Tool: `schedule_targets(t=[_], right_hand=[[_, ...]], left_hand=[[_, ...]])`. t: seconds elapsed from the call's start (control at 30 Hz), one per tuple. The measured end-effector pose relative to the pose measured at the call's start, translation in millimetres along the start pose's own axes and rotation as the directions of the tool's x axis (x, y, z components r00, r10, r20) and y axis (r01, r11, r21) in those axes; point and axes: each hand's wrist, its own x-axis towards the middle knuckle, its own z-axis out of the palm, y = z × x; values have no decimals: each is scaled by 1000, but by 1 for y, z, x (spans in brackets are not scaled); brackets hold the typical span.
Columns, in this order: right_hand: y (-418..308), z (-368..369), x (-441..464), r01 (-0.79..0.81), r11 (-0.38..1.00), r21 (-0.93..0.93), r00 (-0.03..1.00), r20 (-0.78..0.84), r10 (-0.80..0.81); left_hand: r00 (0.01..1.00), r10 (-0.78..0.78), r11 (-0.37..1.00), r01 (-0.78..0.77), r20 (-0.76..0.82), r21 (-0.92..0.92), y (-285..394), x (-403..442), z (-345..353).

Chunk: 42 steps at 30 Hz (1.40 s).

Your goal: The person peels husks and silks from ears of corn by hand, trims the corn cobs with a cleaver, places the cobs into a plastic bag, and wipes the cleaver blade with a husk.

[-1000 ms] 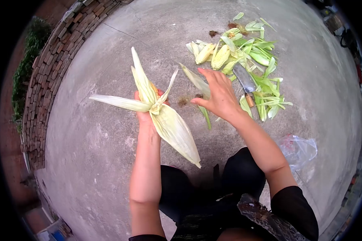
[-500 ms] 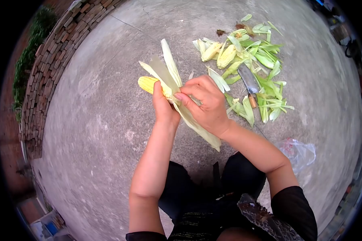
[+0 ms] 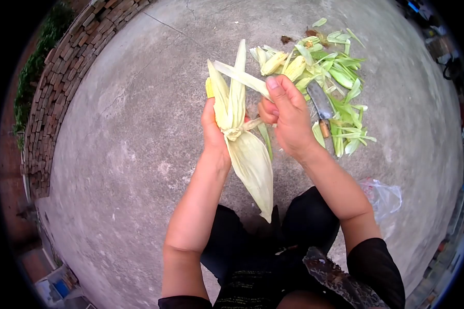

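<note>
My left hand (image 3: 215,135) is closed around an ear of corn (image 3: 209,87); only a bit of yellow kernels shows past the husk. Pale leaves stand up along the ear, and one long husk leaf (image 3: 251,167) hangs down over my lap from the stem end (image 3: 233,134). Between thumb and fingers, my right hand (image 3: 290,110) pinches a narrow strip of corn husk (image 3: 245,80), pulled out to the right of the ear. The strip's lower end is hidden by my fingers.
Partly husked ears of corn (image 3: 273,63) and loose green husks (image 3: 344,77) lie on the concrete at the upper right. A cleaver (image 3: 320,102) with a wooden handle rests among them. A clear plastic bag (image 3: 384,198) is near my right knee. Stacked bricks (image 3: 62,87) line the left.
The ear has turned so its husk side and stem end face up. My right hand has moved right and up, drawing a husk strip away, and the hanging leaf now points further down.
</note>
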Motion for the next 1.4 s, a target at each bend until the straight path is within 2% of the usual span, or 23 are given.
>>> schedule_targets(t=[0.07,0.1,0.13,0.2,0.23,0.3,0.43,0.53,0.6,0.67,0.73,0.8,0.87,0.93,0.97,1.0,1.07,1.1,1.13,1.17,1.2,1.27,1.4], right_hand=[[0,-20,0,151,899,-412,968,-121,-219],[2,-32,0,71,782,-620,967,-149,-207],[4,-42,0,71,781,-620,967,-149,-206],[9,-55,1,311,-12,-950,834,279,-477],[8,-51,-1,310,-10,-951,835,277,-476],[2,-33,-6,177,413,-893,936,23,-351],[4,-10,-9,186,492,-851,971,84,-222],[14,-15,-6,306,642,-703,929,74,-362],[18,-18,-10,328,681,-655,938,138,-319],[22,-9,-16,155,962,-223,981,150,-123],[21,-3,-16,199,950,-239,978,113,-177],[16,3,-19,153,858,-489,988,67,-139],[8,11,-15,83,902,-424,996,-3,-93],[5,5,-8,24,936,-352,996,-67,-50],[3,-12,-5,-34,980,-198,999,-32,28],[2,-26,-4,-98,994,-41,995,13,98],[1,-43,-3,-52,972,-227,996,-82,34],[-1,-51,-3,-7,705,-709,996,-71,-62],[-2,-58,-3,22,221,-975,991,-9,-136],[5,-62,0,272,15,-962,873,240,-424],[9,-64,-1,272,16,-962,873,240,-424],[4,-46,-3,217,403,-889,883,2,-470],[-5,-23,-17,225,488,-844,941,58,-334]], left_hand=[[1000,20,996,-18,18,-85,3,1,-2],[998,53,996,-50,36,-68,6,2,-7],[998,52,996,-50,36,-69,6,2,-5],[990,130,991,-131,-51,-22,9,0,0],[990,128,991,-130,-53,-21,8,2,-4],[975,198,970,-209,97,121,6,7,-14],[959,283,927,-273,1,258,-7,12,-6],[955,296,926,-279,-30,252,-13,17,-6],[970,230,961,-212,-85,178,-8,7,6],[982,161,987,-160,-94,19,-8,3,12],[985,156,988,-155,-68,29,-14,12,-6],[974,225,951,-212,-37,226,-22,25,-25],[949,271,952,-238,-162,194,-21,9,9],[994,113,990,-113,2,80,-8,4,11],[977,24,998,-37,214,56,4,5,2],[976,22,997,-36,216,61,8,6,-2],[960,125,992,-115,250,-56,12,8,-6],[961,123,992,-112,247,-58,12,8,-11],[966,113,990,-89,231,-112,13,8,-15],[970,105,984,-69,219,-164,15,10,-18],[970,105,984,-69,218,-164,16,12,-22],[972,106,985,-74,208,-153,16,15,-25],[978,203,967,-206,-35,-147,11,15,-8]])
